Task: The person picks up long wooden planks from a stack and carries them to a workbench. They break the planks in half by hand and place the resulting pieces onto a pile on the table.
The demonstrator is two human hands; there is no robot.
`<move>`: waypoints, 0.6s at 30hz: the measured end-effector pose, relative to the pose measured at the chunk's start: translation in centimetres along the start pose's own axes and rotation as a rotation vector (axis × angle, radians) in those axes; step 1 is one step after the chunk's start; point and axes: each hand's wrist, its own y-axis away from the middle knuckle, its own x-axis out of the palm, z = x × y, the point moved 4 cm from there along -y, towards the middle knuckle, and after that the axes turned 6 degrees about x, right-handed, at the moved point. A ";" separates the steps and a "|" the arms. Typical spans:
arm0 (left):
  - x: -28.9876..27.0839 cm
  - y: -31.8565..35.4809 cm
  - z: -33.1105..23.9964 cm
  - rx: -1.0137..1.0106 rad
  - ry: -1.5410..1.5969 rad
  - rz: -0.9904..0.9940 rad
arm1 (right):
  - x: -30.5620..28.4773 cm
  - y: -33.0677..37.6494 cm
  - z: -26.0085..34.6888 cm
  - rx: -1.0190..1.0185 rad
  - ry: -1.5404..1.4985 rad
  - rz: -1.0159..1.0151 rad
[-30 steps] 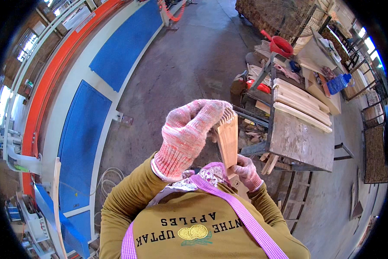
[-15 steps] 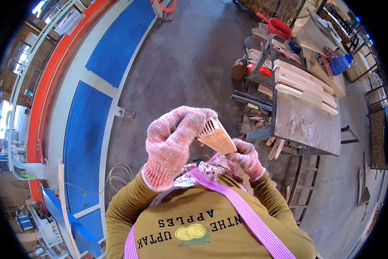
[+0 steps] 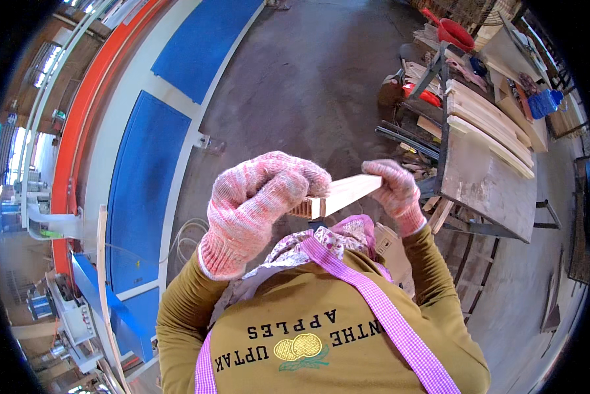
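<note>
A short wooden strip with comb-like teeth cut into one end is held in front of my chest. My left hand, in a pink-and-white knitted glove, is closed on the toothed end, partly covering it with fingers and thumb. The other end lies in the grip of my right hand, gloved alike. A pale narrow face of the strip is turned up toward me.
To the left runs a long white-and-orange machine with blue panels. A worktable at right bears several pale wooden boards, with a blue plastic jug and a red basin farther back. Scrap wood lies under it.
The strip has turned in my hands, so its broad side no longer faces up. My right hand has risen and moved to the right, and the left moved slightly left.
</note>
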 end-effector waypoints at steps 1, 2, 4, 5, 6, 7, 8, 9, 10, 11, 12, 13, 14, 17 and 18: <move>-0.2 0.3 -0.2 0.050 0.012 0.012 | -0.2 -0.9 0.4 -0.036 0.042 0.003; -0.4 0.5 -0.5 0.089 -0.031 0.029 | -0.5 -1.9 0.8 -0.135 0.070 -0.011; -0.9 1.0 0.0 -0.059 0.065 0.065 | -0.9 -3.7 1.6 -0.273 0.141 -0.079; -1.3 1.5 0.5 -0.132 0.117 0.074 | -1.3 -4.8 3.2 -0.397 0.234 -0.113; -1.4 2.4 1.8 -0.068 0.046 0.038 | -1.3 -5.8 4.6 -0.454 0.382 -0.133; -1.7 3.3 2.6 -0.074 0.057 -0.003 | -1.2 -6.6 5.7 -0.512 0.528 -0.155; -2.3 3.5 2.8 -0.016 0.088 -0.105 | -1.3 -7.2 6.2 -0.555 0.565 -0.180; -2.9 3.6 2.7 0.042 0.118 -0.208 | -1.5 -7.6 7.1 -0.579 0.622 -0.213; -4.1 3.5 2.5 0.006 0.157 -0.244 | -1.7 -7.8 7.5 -0.555 0.617 -0.260; -5.3 3.6 2.9 0.000 0.244 -0.375 | -2.3 -7.9 7.8 -0.532 0.625 -0.309; -6.2 4.3 3.2 0.006 0.280 -0.414 | -2.7 -7.9 7.4 -0.553 0.544 -0.379; -7.0 5.1 3.2 0.012 0.316 -0.452 | -3.0 -7.8 7.5 -0.519 0.510 -0.433; -6.9 6.1 3.2 -0.034 0.347 -0.369 | -3.3 -7.7 7.7 -0.523 0.533 -0.448; -5.2 9.2 3.8 -0.054 0.429 -0.089 | -3.1 -7.4 8.8 -0.534 0.641 -0.458; -4.7 9.6 3.6 -0.047 0.362 -0.089 | -2.9 -7.2 8.9 -0.555 0.655 -0.446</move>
